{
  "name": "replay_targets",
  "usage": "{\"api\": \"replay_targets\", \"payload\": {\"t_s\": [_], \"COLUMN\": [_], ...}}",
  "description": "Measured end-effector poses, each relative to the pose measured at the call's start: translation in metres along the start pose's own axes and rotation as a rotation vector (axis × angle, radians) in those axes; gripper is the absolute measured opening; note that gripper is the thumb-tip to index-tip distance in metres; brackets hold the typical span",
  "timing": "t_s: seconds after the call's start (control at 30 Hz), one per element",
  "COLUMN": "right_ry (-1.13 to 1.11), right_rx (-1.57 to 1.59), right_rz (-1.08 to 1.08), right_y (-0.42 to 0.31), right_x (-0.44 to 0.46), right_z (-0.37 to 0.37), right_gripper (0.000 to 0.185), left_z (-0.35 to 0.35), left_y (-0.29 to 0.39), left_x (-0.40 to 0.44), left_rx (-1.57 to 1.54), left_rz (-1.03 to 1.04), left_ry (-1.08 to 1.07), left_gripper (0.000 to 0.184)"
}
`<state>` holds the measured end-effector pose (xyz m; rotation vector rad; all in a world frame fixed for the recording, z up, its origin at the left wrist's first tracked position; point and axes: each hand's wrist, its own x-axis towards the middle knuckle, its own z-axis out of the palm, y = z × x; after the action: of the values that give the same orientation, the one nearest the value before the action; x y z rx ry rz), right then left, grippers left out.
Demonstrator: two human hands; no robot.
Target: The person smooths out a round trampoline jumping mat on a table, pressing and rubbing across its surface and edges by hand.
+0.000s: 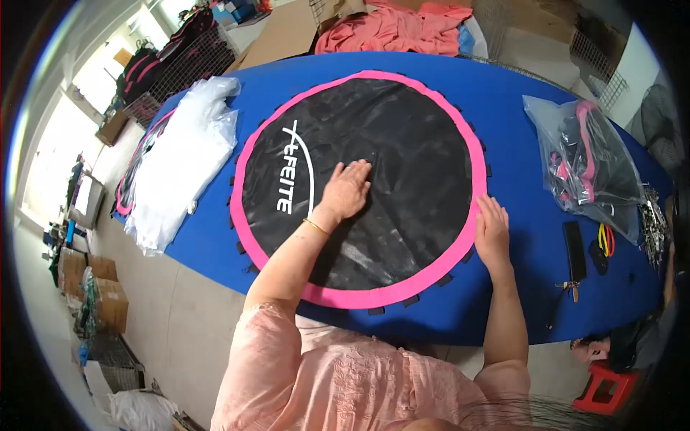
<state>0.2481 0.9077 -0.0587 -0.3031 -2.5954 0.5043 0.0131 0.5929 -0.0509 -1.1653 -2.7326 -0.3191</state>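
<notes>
A round black mat point(410, 144) with a pink border and short black tabs around its edge lies spread on the blue table point(503, 302). White lettering and a curved line run along its left part. My left hand point(347, 189) rests flat near the mat's middle, fingers together and stretched out, holding nothing. At the right edge, my right hand point(492, 228) touches the pink border with its fingers extended and holds nothing. Faint creases show in the black fabric.
White plastic bags point(176, 161) lie at the table's left. On the right are a clear bag with pink and black pieces point(586, 161), a black strip point(574, 251), coloured bands point(607, 241) and metal pieces point(652, 226). A red stool point(605, 388) stands at lower right.
</notes>
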Motion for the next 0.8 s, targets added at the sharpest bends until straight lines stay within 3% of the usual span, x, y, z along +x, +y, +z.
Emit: {"api": "replay_targets", "payload": {"t_s": [0.3,0.43,0.53,0.6,0.8], "right_ry": [0.009,0.011,0.048,0.071,0.075], "right_rx": [0.013,-0.003,0.005,0.012,-0.021], "right_rz": [-0.021,-0.016,-0.026,-0.074,0.004], "right_y": [0.003,-0.005,-0.008,-0.003,-0.004], "right_x": [-0.002,0.000,0.003,0.003,-0.005], "right_z": [0.003,-0.002,0.001,0.002,-0.003], "right_gripper": [0.038,0.037,0.037,0.036,0.037], "left_z": [0.001,0.004,0.010,0.024,0.021], "left_y": [-0.148,-0.175,-0.163,-0.143,-0.016], "left_x": [0.050,0.060,0.068,0.077,0.085], "left_rx": [0.079,0.098,0.068,0.089,-0.032], "left_rz": [-0.366,-0.379,-0.330,-0.189,0.051], "left_ry": [-0.043,-0.044,-0.040,-0.024,-0.001], "left_gripper": [0.050,0.052,0.053,0.051,0.049]}}
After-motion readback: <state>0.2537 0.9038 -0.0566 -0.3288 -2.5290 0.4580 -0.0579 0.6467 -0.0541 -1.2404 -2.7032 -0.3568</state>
